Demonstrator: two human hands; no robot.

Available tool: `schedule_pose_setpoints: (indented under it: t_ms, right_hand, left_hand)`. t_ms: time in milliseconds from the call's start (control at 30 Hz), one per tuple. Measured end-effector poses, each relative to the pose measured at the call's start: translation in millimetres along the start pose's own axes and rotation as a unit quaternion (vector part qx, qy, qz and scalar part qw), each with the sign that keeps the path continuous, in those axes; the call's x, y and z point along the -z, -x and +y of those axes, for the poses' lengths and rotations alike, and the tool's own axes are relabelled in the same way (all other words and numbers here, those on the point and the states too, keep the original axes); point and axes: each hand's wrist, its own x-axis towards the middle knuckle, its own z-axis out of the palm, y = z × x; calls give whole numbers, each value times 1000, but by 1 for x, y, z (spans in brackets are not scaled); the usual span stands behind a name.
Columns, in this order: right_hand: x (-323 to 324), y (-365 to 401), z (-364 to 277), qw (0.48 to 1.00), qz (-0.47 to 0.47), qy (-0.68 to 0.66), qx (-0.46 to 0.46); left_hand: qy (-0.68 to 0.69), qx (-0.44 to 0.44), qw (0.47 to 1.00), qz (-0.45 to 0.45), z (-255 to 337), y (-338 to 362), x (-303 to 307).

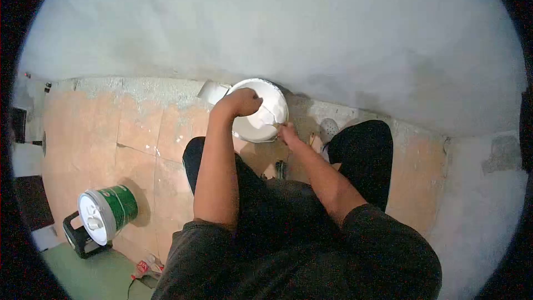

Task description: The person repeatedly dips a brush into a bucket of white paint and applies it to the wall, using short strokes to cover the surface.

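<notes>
A round white bucket (283,97) of thick white paste stands on the floor against the wall, in front of my knees. Over its left side my left hand (244,101) is closed in a fist. A wide flat putty knife blade (211,93) juts out to the left from behind that hand; its handle is hidden by the fist. At the bucket's right front rim, my right hand (286,132) is closed around what looks like a smaller putty knife (267,117), its whitened blade reaching into the bucket.
A green-and-white bucket (119,203) lies tilted at lower left, beside a black handle-like frame (78,239). A red-and-white wrapper (147,266) is on the floor near a green mat (83,275). A grey wall (277,22) rises directly ahead. Tiles (133,128) carry white spatters.
</notes>
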Motion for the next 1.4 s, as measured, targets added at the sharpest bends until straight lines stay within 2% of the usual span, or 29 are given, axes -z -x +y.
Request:
schedule_pose_setpoints:
  t_ms: [33, 67, 133, 167, 200, 233, 267, 300, 333, 400, 467, 533, 600, 767, 900, 967, 1000, 1067, 1100, 1167, 1200, 1267, 1300, 1333, 1400]
  right_hand:
    - [5, 43, -53, 999, -9, -1, -50]
    - [6, 40, -51, 999, -6, -4, -46]
    - [8, 29, -43, 997, -39, -33, -60]
    - [7, 59, -80, 988, -14, -84, -127]
    - [11, 49, -67, 989, -9, -93, -116]
    - [10, 36, -45, 993, -22, -103, -59]
    - [12, 26, -35, 993, -35, -113, -1]
    - [15, 50, -66, 992, -14, -105, -66]
    - [18, 50, -68, 992, -6, -114, -57]
    - [28, 49, -60, 980, -84, -181, -14]
    - [43, 67, -79, 973, -86, -215, -3]
    - [56, 94, -100, 965, -97, -244, 7]
    - [79, 109, -122, 962, -113, -248, 35]
    - [144, 165, -164, 941, -111, -315, 60]
    - [204, 196, -160, 916, -113, -364, 128]
    - [232, 204, -149, 896, -63, -419, 136]
    - [243, 200, -143, 898, -74, -391, 185]
    - [237, 193, -142, 883, -2, -446, 147]
    - [232, 192, -144, 882, 0, -447, 148]
    - [257, 198, -142, 885, 87, -432, 151]
    - [268, 191, -141, 885, 88, -433, 150]
    - [258, 162, -137, 904, 155, -330, 224]
    - [262, 157, -145, 904, 203, -302, 223]
    - [268, 151, -155, 905, 201, -300, 223]
    - [279, 135, -171, 855, 357, -110, 360]
  left_hand:
    - [-13, 4, 1000, 17, -1, 0, -1]
    - [-43, -8, 999, 4, -6, -4, 0]
    - [-20, -23, 998, 61, -19, -4, -5]
    - [-25, -27, 997, 64, -24, -3, -2]
    - [-96, -101, 990, 9, -20, -1, 5]
    - [-163, -169, 971, -48, -22, 1, 11]
    - [-172, -174, 969, -46, -25, 3, 10]
    - [24, -87, 995, 36, -28, 5, 4]
    - [219, 0, 969, 114, -31, 7, -2]
    - [178, -20, 959, 221, -40, 4, -7]
    - [257, -20, 927, 272, -30, 16, -15]
    - [269, -54, 913, 303, -36, 21, -29]
    - [224, -73, 921, 312, -59, -6, -50]
    - [263, -119, 932, 221, -45, -9, -88]
    - [233, -155, 946, 164, 4, 10, -110]
    - [238, -173, 946, 139, 26, 7, -126]
    - [242, -195, 941, 133, 47, 15, -125]
    - [211, -180, 954, 115, 55, 19, -121]
    - [218, -186, 951, 112, 51, 13, -125]
    - [212, -177, 956, 101, 91, 16, -134]
    - [211, -177, 956, 100, 110, 19, -131]
    - [131, -248, 950, 137, 104, 16, -127]
    - [179, -232, 947, 130, 113, 17, -125]
    - [181, -231, 947, 131, 123, 17, -122]
    - [202, -265, 931, 147, 155, 32, -107]
